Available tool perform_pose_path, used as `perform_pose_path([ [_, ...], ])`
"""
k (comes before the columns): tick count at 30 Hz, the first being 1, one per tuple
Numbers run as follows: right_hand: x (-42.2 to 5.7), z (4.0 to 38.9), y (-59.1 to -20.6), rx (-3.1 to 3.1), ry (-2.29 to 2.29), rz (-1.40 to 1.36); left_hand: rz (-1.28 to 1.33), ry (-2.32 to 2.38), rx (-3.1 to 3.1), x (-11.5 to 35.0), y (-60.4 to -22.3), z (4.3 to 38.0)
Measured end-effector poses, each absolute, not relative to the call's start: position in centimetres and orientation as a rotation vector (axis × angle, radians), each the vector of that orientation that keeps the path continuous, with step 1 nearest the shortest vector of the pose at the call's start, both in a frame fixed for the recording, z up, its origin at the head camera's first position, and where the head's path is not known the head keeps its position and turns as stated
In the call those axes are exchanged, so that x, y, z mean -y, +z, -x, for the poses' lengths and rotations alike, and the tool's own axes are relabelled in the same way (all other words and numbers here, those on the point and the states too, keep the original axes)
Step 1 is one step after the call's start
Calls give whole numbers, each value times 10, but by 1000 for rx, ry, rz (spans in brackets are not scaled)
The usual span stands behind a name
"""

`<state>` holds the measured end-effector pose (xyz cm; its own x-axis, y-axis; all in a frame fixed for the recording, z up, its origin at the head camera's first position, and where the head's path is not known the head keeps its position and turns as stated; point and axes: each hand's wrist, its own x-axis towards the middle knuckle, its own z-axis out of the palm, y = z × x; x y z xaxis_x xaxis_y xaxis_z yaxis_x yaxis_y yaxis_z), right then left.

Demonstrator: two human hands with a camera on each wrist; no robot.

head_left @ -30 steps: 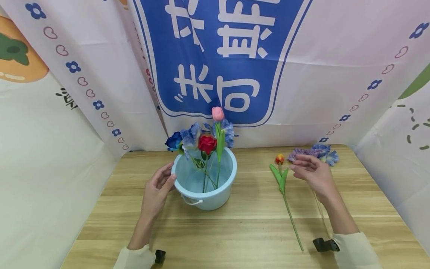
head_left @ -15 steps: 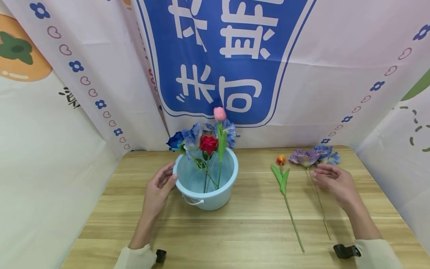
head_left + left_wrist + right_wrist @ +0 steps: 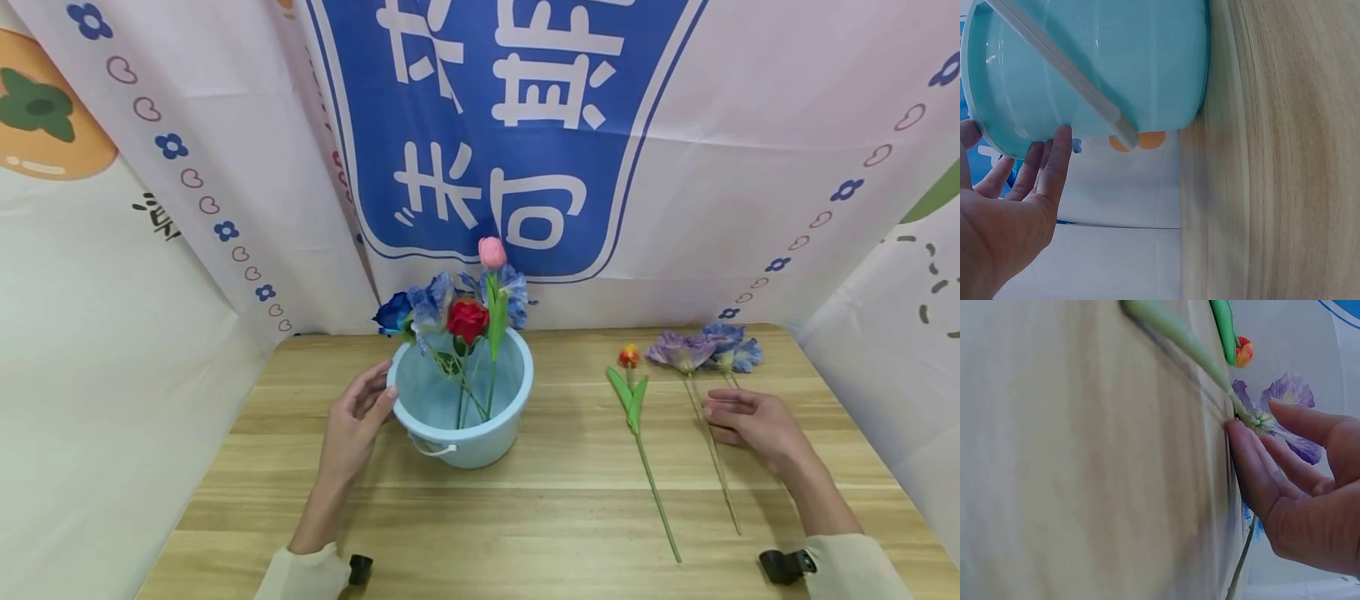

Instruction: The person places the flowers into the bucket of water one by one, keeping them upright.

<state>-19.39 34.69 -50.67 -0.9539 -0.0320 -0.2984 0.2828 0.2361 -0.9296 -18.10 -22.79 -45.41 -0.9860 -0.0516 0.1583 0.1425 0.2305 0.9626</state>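
Observation:
My left hand (image 3: pixel 356 417) holds the side of a light blue bucket (image 3: pixel 480 446), thumb at the rim and fingers on the outer wall (image 3: pixel 1116 69). Inside the bucket stand a red rose (image 3: pixel 467 322), a pink tulip (image 3: pixel 492 252), a dark blue rose (image 3: pixel 393 314) and pale blue flowers (image 3: pixel 431 302). On the right, my right hand (image 3: pixel 757 425) is low over the table with relaxed fingers beside the stem of a purple flower (image 3: pixel 682 351). That stem (image 3: pixel 1179 337) crosses in front of the fingertips in the right wrist view. A blue flower (image 3: pixel 738 354) lies behind, its stem partly hidden by this hand.
An orange-red tulip (image 3: pixel 628 357) with green leaves lies on the wooden table (image 3: pixel 525 533), between the bucket and the purple flower. The bucket's white handle (image 3: pixel 1060 62) hangs down its front. A printed cloth (image 3: pixel 697 208) rises behind the table's back edge.
My right hand has moved from over the purple flower head rightward and toward me, down beside the stems, uncovering the flower. The left hand stays at the bucket.

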Motion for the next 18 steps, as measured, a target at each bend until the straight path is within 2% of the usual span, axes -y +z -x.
perform_pose_path([
  [18, -344, 197, -506, -2268, -1685, -225, 93, -1850, 2334, 229, -455, 182],
])
